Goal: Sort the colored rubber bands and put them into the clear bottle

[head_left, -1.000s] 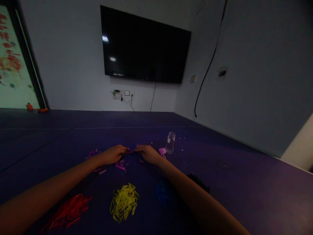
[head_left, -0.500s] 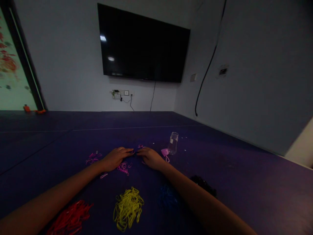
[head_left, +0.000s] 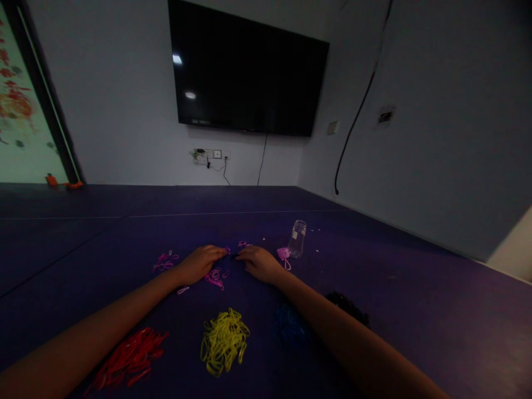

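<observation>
Left hand (head_left: pixel 203 264) and right hand (head_left: pixel 261 265) near each other, beside pink rubber bands (head_left: pixel 215 279); fingers' opening and grip unclear.

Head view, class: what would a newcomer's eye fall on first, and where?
The large black screen on the far wall dominates the top of the picture. Lower down, a bright yellow pile of bands stands out against the purple surface, with a red pile to its left. Beyond them, the left hand and right hand nearly meet among pink bands, left of a clear bottle.
</observation>
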Demonstrator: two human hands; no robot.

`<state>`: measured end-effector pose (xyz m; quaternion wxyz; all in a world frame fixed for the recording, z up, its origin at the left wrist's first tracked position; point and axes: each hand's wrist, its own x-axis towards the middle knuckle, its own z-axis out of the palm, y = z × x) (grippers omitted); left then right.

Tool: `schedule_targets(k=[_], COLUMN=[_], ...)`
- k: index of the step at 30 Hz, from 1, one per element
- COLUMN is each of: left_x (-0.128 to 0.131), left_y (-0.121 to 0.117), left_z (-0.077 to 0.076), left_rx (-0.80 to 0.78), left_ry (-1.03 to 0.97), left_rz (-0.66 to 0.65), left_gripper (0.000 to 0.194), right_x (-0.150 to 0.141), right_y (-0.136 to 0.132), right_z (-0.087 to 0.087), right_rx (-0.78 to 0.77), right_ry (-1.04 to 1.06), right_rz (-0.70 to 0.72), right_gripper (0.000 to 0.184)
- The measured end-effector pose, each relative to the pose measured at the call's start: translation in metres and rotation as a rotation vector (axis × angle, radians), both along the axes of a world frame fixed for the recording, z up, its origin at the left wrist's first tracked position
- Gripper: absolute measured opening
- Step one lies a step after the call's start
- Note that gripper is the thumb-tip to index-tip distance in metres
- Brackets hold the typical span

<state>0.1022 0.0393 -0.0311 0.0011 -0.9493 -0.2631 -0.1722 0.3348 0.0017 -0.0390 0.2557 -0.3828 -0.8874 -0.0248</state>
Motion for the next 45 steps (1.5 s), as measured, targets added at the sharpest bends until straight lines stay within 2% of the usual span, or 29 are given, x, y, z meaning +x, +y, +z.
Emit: schedule_targets(k=[17,20,27,34,41,45], left_x=[-0.001,-0.001,-0.001,-0.001,-0.002,-0.001], left_y=[0.005,0.005,0.000,-0.002,0.001,0.001], left_z=[-0.008,-0.007,0.000,0.002,-0.001,0.001], left_rx=[0.036,0.028,0.036,0.030,0.002,-0.028], left_ry=[-0.042,-0.075,-0.096,-0.076,-0.038,-0.006], left_rz=[0.015,0.009,-0.032,-0.057,-0.055,-0.102], left_gripper=[0.037,0.041,0.037,0.027,0.030,0.032], right_x=[-0.003,-0.003,-0.001,-0.001,0.001,0.002], right_y=[-0.001,-0.002,0.002,0.006,0.009,0.011], right_z=[0.003,0.003,0.001,-0.006,-0.014,-0.014], right_rx=[-0.006,0.007,0.031,-0.003,-0.036,-0.076], right_ry=[-0.055,-0.025,0.064,-0.032,-0.066,-0.111], right_rz=[0.077,0.034,-0.218,-0.265,-0.324,-0.329], right_gripper=[0.046,0.047,0.046,0.034,0.039,0.043])
